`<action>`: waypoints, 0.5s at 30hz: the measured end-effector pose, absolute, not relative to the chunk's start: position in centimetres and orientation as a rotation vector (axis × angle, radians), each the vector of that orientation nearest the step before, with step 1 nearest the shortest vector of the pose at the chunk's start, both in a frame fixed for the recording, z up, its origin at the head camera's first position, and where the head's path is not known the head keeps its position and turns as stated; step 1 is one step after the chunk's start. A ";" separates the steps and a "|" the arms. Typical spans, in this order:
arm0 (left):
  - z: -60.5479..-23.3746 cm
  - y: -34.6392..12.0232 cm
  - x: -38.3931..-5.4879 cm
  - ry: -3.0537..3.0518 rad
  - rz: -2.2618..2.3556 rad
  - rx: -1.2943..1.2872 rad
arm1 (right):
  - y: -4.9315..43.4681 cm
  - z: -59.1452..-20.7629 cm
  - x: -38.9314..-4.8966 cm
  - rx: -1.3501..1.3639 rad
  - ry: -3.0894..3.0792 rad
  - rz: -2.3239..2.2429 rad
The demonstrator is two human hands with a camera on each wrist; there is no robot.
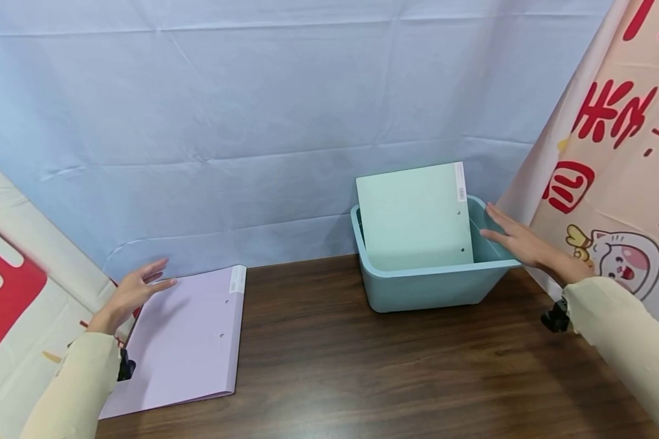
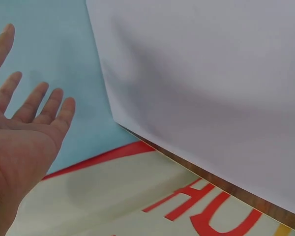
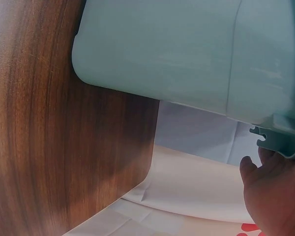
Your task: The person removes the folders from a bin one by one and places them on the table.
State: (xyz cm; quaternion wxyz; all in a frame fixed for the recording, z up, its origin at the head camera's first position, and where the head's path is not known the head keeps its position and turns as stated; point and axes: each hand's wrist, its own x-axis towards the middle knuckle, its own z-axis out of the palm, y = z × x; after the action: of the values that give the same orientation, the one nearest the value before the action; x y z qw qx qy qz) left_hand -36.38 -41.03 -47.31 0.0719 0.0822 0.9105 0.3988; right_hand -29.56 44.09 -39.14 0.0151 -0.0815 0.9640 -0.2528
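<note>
Guessing folder-stowing's underway: left hand (image 1: 134, 291) relaxed near the flat lilac folder (image 1: 189, 341), probably needing a grip next, right hand (image 1: 518, 241) loose-fingered at the teal plastic tub (image 1: 417, 292).

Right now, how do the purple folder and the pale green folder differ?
The purple folder lies flat on the table; the pale green folder stands tilted in the bin. The left hand is at the purple folder; the pale green folder is untouched. Both have a corner label and two small round marks.
</note>
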 end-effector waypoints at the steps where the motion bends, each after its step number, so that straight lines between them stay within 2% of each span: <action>1: -47.2 -40.9 -36.4 2.734 1.208 0.256 | 44.1 -39.1 -29.6 -0.259 3.001 -0.786; 15: -46.2 -39.0 -36.7 2.715 1.213 0.289 | 44.1 -39.3 -29.9 -0.250 3.001 -0.782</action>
State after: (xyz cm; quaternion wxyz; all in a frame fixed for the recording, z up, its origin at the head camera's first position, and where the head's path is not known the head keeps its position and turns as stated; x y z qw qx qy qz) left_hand -36.69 -38.97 -46.16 0.0767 0.0964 0.9060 0.4048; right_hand -29.85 44.15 -39.27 0.0153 -0.0802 0.9644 -0.2514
